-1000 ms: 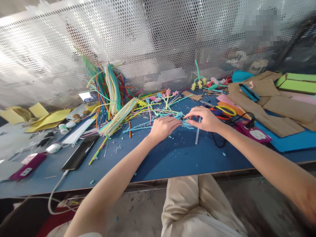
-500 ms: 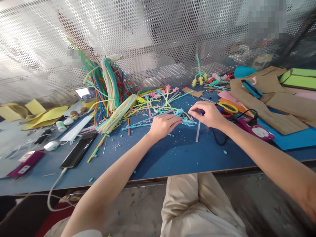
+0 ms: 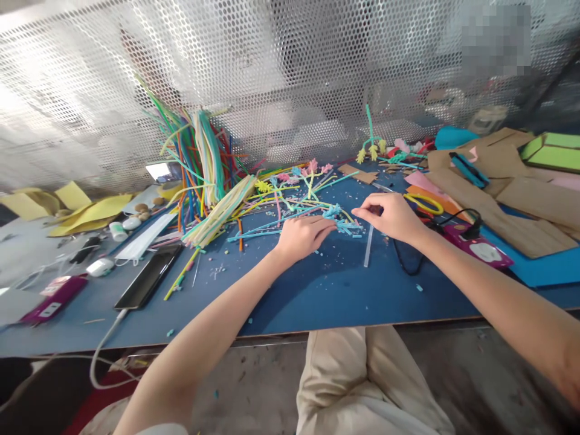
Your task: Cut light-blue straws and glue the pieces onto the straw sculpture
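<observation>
A big metal screen (image 3: pixel 254 72) full of little holes stands at the back. In front of it is the wide blue surface (image 3: pixel 344 290). Brown paper (image 3: pixel 489 199) lies on the right, and a tall bunch of fuzzy sticks (image 3: pixel 206 157) stands on the left, with a pale bunch (image 3: pixel 222 211) lying in front of it.

The two hands are apart. The left hand (image 3: pixel 301 238) is palm down, its bent fingers touching the blue fuzzy piece; how tight they hold cannot be seen. The right hand (image 3: pixel 392 217) is raised just beside it, finger and thumb tips together, and no thing can be made out between them. A thin clear stick (image 3: pixel 368 248) lies near that hand.

The blue fuzzy piece (image 3: pixel 331 211) is in the middle, at the left fingertips. It looks soft and easy to bend, so the left hand should keep it steady without squashing it, while the right one pinches just a small bit at a time. Tiny blue scraps (image 3: pixel 419 288) should be kept out of the way.
</observation>
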Motion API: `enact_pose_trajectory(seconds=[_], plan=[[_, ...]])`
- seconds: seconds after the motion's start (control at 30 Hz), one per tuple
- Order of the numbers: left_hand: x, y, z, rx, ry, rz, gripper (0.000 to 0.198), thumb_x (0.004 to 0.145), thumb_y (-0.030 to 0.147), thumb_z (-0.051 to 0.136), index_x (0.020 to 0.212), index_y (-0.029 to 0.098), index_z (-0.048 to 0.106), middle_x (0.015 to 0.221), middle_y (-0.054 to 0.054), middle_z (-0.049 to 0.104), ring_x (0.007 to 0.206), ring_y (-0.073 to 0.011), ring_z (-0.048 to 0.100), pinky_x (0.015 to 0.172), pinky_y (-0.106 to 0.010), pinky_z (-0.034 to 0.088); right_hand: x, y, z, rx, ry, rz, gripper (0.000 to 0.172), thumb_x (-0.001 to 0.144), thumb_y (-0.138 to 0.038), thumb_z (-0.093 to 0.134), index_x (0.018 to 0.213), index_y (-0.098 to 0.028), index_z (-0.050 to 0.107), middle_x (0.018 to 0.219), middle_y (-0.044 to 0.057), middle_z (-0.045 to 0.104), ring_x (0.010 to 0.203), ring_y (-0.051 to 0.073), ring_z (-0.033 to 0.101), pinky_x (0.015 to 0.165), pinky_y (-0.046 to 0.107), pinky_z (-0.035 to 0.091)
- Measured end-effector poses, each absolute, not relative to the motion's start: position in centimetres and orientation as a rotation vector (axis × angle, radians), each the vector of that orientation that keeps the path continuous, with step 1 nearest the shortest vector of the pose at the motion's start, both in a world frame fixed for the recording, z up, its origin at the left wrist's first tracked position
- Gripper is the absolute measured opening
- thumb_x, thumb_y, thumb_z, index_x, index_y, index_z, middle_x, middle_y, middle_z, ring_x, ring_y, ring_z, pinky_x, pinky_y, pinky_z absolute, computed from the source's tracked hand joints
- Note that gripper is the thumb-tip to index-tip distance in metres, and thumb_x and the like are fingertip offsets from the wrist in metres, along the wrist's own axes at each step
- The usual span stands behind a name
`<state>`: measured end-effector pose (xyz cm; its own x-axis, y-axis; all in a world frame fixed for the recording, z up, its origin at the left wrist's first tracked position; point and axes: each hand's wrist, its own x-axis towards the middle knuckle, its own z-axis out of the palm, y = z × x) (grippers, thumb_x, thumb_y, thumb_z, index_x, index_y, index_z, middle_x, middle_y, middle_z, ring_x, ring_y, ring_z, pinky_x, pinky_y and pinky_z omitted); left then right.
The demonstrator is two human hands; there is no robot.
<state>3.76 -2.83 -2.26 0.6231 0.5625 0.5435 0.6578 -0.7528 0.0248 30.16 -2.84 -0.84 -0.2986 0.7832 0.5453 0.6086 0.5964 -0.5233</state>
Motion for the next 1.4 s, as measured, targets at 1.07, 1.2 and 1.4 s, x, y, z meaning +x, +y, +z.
enact_pose_trajectory(seconds=[1.07, 1.2, 1.4], plan=[[4.8, -3.7, -1.7, -2.613, -0.93, -0.508, 0.036, 0.104, 0.039, 0.04, 0.103, 0.028, 0.074, 0.08, -0.002, 0.071, 0.064, -0.0141, 0.065, 0.053, -0.025, 0.036, 28.2, -4.5, -0.7, -1.055, -2.334, 0.004, 0.022, 0.097, -0.034, 0.057, 0.084, -0.024, 0.071, 0.09, 0.001, 0.077, 0.091, 0.021, 0.056, 0.09, 0.043, 0.025], [4.7, -3.7, -1.7, -2.605, -0.931, -0.509, 0.036, 0.104, 0.041, 0.041, 0.104, 0.028, 0.074, 0.08, -0.002, 0.071, 0.065, -0.0144, 0.065, 0.052, -0.025, 0.036, 28.5, -4.0, -1.2, -1.06, -2.318, 0.076, 0.022, 0.097, -0.038, 0.058, 0.085, -0.025, 0.071, 0.09, 0.0, 0.076, 0.089, 0.021, 0.057, 0.088, 0.041, 0.027], [4.7, -3.7, -1.7, -2.592, -0.909, -0.527, 0.037, 0.103, 0.048, 0.043, 0.107, 0.028, 0.074, 0.081, -0.002, 0.072, 0.07, -0.0151, 0.067, 0.055, -0.025, 0.038, 28.5, -3.6, -1.5, -1.049, -2.312, 0.126, 0.02, 0.096, -0.038, 0.06, 0.085, -0.025, 0.07, 0.089, 0.001, 0.076, 0.088, 0.021, 0.058, 0.088, 0.04, 0.028]])
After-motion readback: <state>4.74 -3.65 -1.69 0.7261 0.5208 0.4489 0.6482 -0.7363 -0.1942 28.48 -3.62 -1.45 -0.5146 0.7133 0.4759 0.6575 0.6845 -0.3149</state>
